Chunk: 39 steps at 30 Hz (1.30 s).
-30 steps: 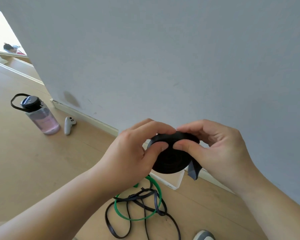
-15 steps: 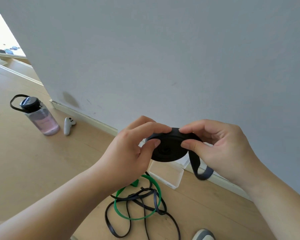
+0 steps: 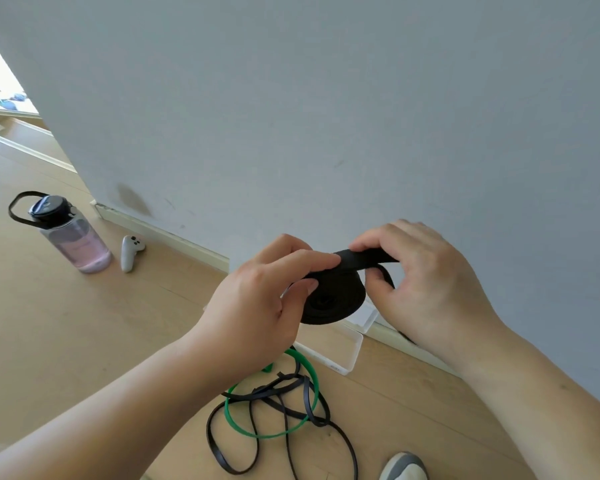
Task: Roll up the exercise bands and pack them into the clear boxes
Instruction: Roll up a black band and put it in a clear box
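Note:
A black exercise band (image 3: 333,299) is wound into a thick roll, held in the air in front of the wall. My left hand (image 3: 260,306) grips the roll from the left, thumb on its face and fingers over the top. My right hand (image 3: 426,285) pinches the band's loose end and lays it over the top of the roll. Below them, two clear boxes (image 3: 343,351) stand on the floor against the skirting board, partly hidden by my hands. A green band (image 3: 312,372) and a thin black band (image 3: 284,410) lie tangled on the floor.
A pink water bottle (image 3: 73,237) with a black lid stands on the wooden floor at left, a white controller (image 3: 129,252) beside it. The grey wall (image 3: 326,116) fills the background. A grey and white shoe (image 3: 404,467) shows at the bottom edge.
The hanging loose end has been pulled up and wrapped over the top of the roll by my right hand. The roll is tilted flatter and my view has dropped slightly.

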{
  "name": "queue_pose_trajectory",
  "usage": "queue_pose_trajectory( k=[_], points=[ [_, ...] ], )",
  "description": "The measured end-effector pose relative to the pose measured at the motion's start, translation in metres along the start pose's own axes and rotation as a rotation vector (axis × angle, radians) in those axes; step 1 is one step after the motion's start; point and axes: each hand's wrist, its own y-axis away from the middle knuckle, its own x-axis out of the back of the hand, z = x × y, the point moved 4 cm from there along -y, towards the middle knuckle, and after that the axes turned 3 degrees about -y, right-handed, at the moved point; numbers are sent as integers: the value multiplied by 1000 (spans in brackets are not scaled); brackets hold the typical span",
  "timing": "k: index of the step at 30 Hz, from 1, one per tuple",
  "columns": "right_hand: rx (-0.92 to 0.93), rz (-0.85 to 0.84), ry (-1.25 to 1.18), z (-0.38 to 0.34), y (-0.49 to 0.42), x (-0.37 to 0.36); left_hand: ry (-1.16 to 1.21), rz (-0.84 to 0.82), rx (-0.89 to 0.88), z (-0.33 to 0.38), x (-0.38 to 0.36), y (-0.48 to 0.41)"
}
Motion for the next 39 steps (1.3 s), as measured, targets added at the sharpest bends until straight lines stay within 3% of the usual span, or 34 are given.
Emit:
queue_pose_trajectory(
  k=[5,10,17,22,31,36,39],
  points=[
    [-324,-225,-504,18,8,-10,27,-11,47,-2,2,5],
    [-391,-332,-784,12,12,-9,39,34,53,-3,7,5],
    [-390,-64,-711,3,9,-11,149,76,122,2,8,2],
    [-309,-122,-537,-3,8,-10,15,-57,146,1,5,4],
    [-382,-192,-666,-10,6,-7,278,3,91,2,2,2],
    [-480,-149,-618,1,5,-8,257,-16,79,-3,1,1],
    [-488,-172,-575,3,7,-10,142,-123,67,0,-5,3]
  ],
)
